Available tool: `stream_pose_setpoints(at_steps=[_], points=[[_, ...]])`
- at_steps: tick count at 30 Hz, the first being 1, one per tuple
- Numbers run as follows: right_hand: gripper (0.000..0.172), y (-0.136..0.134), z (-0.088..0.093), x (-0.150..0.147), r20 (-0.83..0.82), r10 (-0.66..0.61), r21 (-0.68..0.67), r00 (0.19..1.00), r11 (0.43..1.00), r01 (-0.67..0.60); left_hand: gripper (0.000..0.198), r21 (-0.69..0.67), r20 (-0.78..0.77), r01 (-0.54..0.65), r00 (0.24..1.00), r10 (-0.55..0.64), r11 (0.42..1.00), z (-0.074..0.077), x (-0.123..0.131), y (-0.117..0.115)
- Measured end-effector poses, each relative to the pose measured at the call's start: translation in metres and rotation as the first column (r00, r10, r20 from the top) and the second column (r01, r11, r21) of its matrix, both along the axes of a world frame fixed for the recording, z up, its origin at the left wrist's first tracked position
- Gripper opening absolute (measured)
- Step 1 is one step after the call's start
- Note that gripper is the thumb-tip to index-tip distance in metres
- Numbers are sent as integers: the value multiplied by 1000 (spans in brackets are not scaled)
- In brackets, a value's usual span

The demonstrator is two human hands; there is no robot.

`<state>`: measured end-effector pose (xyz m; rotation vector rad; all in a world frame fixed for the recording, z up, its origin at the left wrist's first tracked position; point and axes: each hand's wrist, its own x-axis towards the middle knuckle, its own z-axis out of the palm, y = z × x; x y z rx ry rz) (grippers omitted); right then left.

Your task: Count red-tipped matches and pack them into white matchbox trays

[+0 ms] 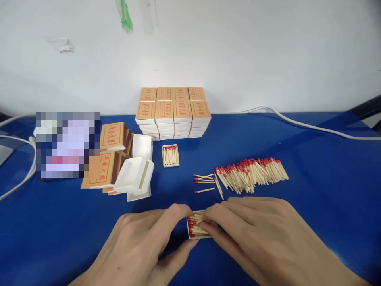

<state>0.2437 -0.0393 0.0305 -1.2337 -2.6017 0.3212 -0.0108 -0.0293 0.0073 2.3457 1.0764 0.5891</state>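
One broad blue tabletop (327,171); front-centre over it, bare R hand (258,234) & bare L hand (143,238) meet at a shallow, oblong white card tray (198,238). L grasps its left end, index at far corner, thumb on near wall; R dips thumb & index among thin red-tipped wooden matchsticks (194,229), tips part-hidden, so can't tell if they're pinching any. Tray should be v. light, crushable; hold by corners. Sticks look stiff, snappable; take mid-shaft.

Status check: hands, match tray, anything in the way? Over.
Left hand holding match tray by left end. Right hand touching matches inside. Only hands cover tray; loose match pile lies beyond.
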Motion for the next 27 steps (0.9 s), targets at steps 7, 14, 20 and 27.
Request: stream_pose_setpoints(at_steps=[7, 14, 20, 27], points=[[19, 2, -2, 0, -13, -17, 30, 1000, 999, 18, 15, 29, -6, 10, 1000, -9, 1000, -4, -1, -1], [17, 0, -3, -1, -17, -47, 62, 999, 997, 48, 16, 25, -17, 4, 1000, -4, 1000, -4, -2, 0], [16, 0, -1, 0, -7, -35, -4, 999, 999, 35, 19, -19, -3, -8, 1000, 8, 1000, -3, -3, -2], [16, 0, -3, 4, -20, -54, -22, 998, 998, 53, 33, 2, 0, -23, 1000, 23, 1000, -3, -2, -2]])
